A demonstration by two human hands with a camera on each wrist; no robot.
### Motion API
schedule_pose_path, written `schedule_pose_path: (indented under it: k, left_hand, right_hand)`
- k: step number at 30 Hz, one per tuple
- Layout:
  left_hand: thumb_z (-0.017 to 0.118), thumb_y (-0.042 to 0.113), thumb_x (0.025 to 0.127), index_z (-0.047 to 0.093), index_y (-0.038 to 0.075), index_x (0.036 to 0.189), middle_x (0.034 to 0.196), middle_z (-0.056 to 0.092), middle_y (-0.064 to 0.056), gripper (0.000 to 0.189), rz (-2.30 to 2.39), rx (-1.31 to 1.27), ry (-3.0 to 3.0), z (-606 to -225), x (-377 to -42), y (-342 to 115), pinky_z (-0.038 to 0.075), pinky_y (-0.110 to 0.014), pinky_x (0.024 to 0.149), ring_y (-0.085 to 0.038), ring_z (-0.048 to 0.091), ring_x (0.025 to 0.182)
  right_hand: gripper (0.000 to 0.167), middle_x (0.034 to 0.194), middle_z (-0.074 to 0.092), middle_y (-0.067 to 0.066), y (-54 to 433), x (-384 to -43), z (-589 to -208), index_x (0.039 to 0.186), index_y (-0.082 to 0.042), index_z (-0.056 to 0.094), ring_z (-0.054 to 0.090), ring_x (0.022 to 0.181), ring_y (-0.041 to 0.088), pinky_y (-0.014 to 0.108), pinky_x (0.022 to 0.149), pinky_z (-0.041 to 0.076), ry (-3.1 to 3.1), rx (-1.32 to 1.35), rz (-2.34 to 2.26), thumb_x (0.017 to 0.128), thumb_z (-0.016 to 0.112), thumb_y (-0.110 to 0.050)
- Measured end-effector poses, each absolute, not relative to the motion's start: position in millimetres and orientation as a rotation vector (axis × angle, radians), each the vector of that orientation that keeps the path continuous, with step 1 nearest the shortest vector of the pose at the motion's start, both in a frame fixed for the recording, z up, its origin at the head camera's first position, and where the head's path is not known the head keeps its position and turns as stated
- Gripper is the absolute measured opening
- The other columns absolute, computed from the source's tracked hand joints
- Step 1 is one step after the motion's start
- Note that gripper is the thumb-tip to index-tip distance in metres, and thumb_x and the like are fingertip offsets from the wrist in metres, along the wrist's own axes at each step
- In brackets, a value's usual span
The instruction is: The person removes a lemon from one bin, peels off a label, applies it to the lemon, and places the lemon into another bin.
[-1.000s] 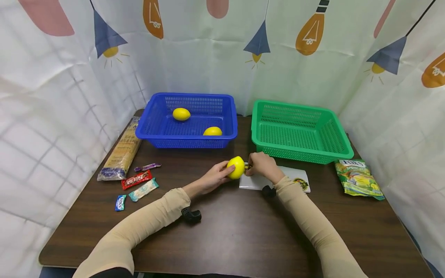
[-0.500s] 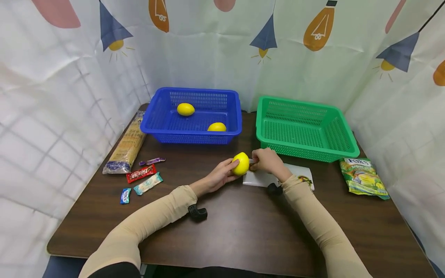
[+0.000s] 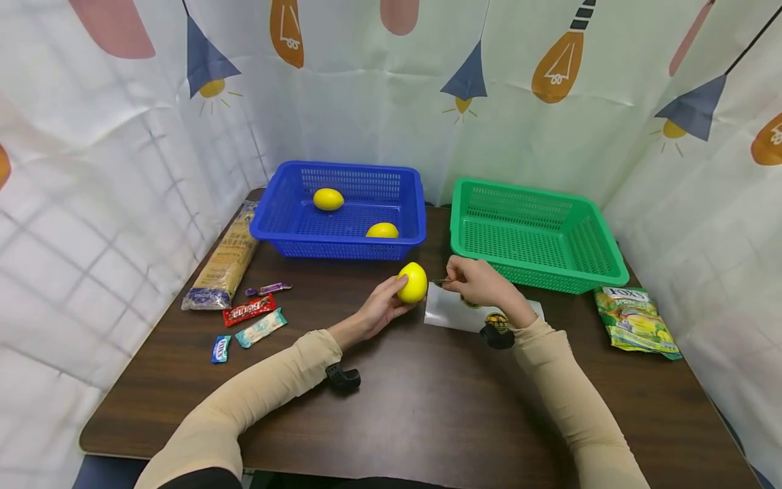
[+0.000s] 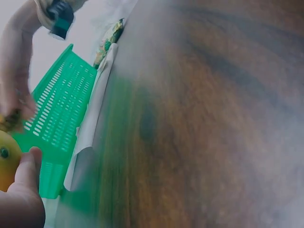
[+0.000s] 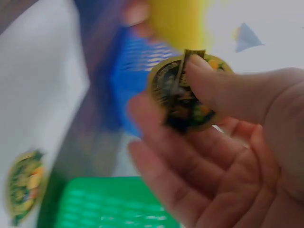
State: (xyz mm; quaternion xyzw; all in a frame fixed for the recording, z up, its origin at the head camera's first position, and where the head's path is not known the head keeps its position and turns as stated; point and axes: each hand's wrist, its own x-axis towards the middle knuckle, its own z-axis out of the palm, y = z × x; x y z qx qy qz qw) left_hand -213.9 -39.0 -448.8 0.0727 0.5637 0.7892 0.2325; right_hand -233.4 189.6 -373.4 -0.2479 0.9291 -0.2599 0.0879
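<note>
Sticker (image 5: 163, 88) lifted, right grip (image 3: 484, 282) pinching it, left grip (image 3: 377, 310) round lemon (image 3: 413, 283), green basket (image 3: 525, 238) beyond

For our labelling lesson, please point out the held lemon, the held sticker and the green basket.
Held lemon (image 3: 415, 282): head view, middle of its side.
Held sticker (image 5: 171, 96): right wrist view, printed face.
Green basket (image 3: 519, 238): head view, mesh floor.

The held lemon (image 3: 413, 282) is near 1 round sticker (image 5: 176, 99).
</note>
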Motion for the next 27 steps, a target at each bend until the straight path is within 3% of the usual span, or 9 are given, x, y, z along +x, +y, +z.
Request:
schedule_pose_path:
  k: [5, 9, 15, 23, 27]
  left_hand:
    - [0.035, 0.029, 0.108, 0.030, 0.000, 0.150, 0.133, 0.050, -0.013, 0.051, 2.154, 0.219, 1.509, -449, -213, -39, 0.035, -0.047, 0.120, -0.024, 0.060, 0.120]
    - [0.033, 0.030, 0.109, 0.028, 0.001, 0.151, 0.139, 0.046, -0.018, 0.052, 2.121, 0.237, 1.499, -449, -213, -39, 0.035, -0.048, 0.120, -0.028, 0.058, 0.126]
    - [0.033, 0.029, 0.108, 0.027, 0.001, 0.152, 0.140, 0.044, -0.016, 0.053, 2.122, 0.248, 1.466, -451, -211, -39, 0.031, -0.050, 0.122, -0.022, 0.055, 0.125]
    - [0.030, 0.027, 0.108, 0.025, 0.001, 0.152, 0.132, 0.046, -0.008, 0.051, 2.169, 0.269, 1.453, -453, -207, -37, 0.028, -0.053, 0.124, -0.013, 0.054, 0.117]
    - [0.025, 0.030, 0.109, 0.022, 0.003, 0.154, 0.135, 0.044, -0.009, 0.053, 2.172, 0.278, 1.489, -452, -204, -35, 0.027, -0.053, 0.124, -0.015, 0.050, 0.124]
  right_hand:
    - [0.013, 0.096, 0.065, 0.012, 184, -219, -361, 0.095, -0.008, 0.048, 0.074, 0.079, 0.022, 0.027, 0.059, 0.054, 2.679, -0.694, -1.144, 0.099, 0.060, -0.011]
    - [0.016, 0.101, 0.065, 0.018, 176, -215, -367, 0.104, -0.005, 0.047, 0.075, 0.082, 0.033, 0.030, 0.064, 0.060, 2.524, -0.664, -1.339, 0.099, 0.060, -0.011]
    - [0.027, 0.098, 0.074, 0.023, 165, -214, -381, 0.113, -0.001, 0.049, 0.072, 0.078, 0.043, 0.051, 0.073, 0.062, 2.457, -0.566, -1.453, 0.095, 0.066, -0.013]
    - [0.030, 0.090, 0.076, 0.019, 158, -214, -387, 0.107, -0.001, 0.056, 0.073, 0.069, 0.031, 0.051, 0.070, 0.061, 2.462, -0.471, -1.453, 0.090, 0.073, -0.018]
    - [0.031, 0.086, 0.076, 0.017, 158, -215, -386, 0.103, -0.001, 0.058, 0.073, 0.074, 0.041, 0.052, 0.071, 0.061, 2.476, -0.458, -1.416, 0.089, 0.075, -0.022]
